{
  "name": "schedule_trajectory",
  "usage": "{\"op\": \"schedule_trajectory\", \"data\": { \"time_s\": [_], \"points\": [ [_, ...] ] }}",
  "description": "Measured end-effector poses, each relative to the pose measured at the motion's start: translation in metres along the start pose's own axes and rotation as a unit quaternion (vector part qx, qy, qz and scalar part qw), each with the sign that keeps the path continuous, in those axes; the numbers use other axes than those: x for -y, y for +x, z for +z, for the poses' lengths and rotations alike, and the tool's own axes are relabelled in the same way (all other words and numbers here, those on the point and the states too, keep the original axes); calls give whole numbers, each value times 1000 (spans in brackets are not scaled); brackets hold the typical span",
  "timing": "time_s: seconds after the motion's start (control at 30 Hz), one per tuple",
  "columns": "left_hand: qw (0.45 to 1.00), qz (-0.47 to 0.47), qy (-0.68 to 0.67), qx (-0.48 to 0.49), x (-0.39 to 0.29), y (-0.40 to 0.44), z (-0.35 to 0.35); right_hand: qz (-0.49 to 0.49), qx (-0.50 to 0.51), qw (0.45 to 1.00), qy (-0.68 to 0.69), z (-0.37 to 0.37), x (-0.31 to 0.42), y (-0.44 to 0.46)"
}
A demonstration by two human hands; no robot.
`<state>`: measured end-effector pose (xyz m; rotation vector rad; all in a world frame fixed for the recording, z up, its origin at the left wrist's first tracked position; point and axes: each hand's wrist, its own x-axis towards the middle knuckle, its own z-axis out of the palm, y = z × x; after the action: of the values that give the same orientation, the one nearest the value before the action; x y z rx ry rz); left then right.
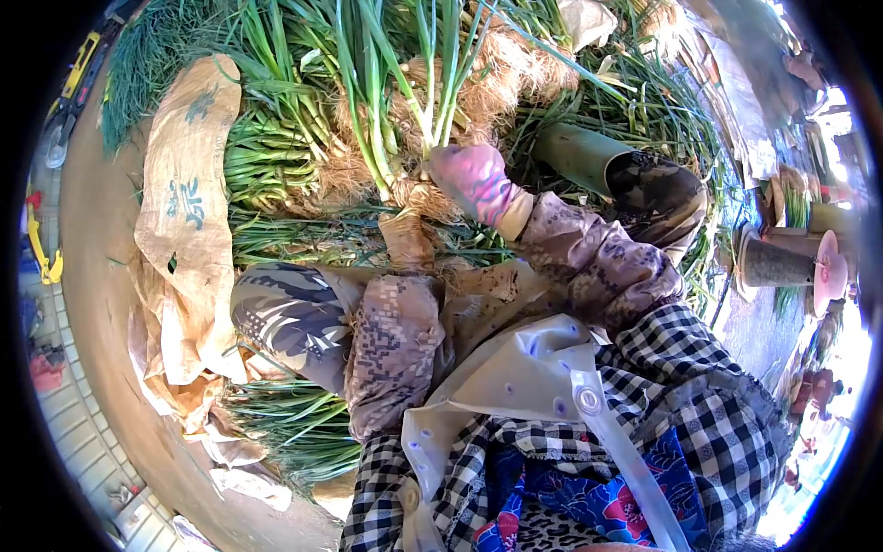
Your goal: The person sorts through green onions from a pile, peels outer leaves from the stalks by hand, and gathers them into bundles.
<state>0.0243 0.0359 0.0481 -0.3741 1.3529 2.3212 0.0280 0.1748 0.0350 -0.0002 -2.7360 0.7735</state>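
My right hand [474, 184], in a pink, dirt-stained glove, is closed around the white lower stems of green onions [428, 106], near their roots. My left hand [407, 241] is to its left, in a tan, wrinkled glove below a camouflage sleeve. It appears closed at the root end of more green onions [372, 129], whose leaves point away from me. Its fingers are partly lost among pale, stringy roots [428, 198]. Both hands are close together above my lap, between my knees.
Piles of green onions [276, 156] with roots lie in front of and beside my legs. A tan woven sack [189, 202] lies on the left. My green boot [575, 156] is among the leaves. On the right stands a dark cone-shaped object [777, 264] with a pink disc.
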Motion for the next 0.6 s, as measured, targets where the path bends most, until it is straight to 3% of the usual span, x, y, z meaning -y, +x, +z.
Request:
{"op": "schedule_trajectory", "data": {
  "time_s": [0.07, 0.13, 0.17, 0.23, 0.33, 0.43, 0.5, 0.53, 0.57, 0.6],
  "points": [
    [999, -37, -33, -11, -4, -4, 2, -56, -47, 995, 73, 14, -10, -8],
    [997, -47, -65, 4, -2, -3, -3, -221, -65, 966, -115, -12, 21, -12],
    [996, -51, -78, 12, 0, -2, -4, -161, 49, 981, 99, -38, 55, -10],
    [992, -61, -105, 23, -2, -3, -6, -171, 171, 929, 279, -52, 83, -27],
    [985, -82, -148, 31, -5, -3, -9, -203, 319, 860, 343, -62, 71, -36],
    [978, -95, -185, 29, -3, 2, -10, -173, 390, 889, 164, -64, 25, -47],
    [977, -88, -193, 31, -2, 7, -11, -110, 431, 893, -65, -7, -84, -105],
    [986, -65, -148, 50, 2, 10, -14, -95, 463, 868, -154, -42, -49, -75],
    [995, 15, 3, 102, 5, 13, -21, -79, 492, 833, -240, -77, -10, -44],
    [972, 94, 155, 149, 5, 14, -29, -114, 330, 920, -178, -76, -18, -41]
  ]
}}
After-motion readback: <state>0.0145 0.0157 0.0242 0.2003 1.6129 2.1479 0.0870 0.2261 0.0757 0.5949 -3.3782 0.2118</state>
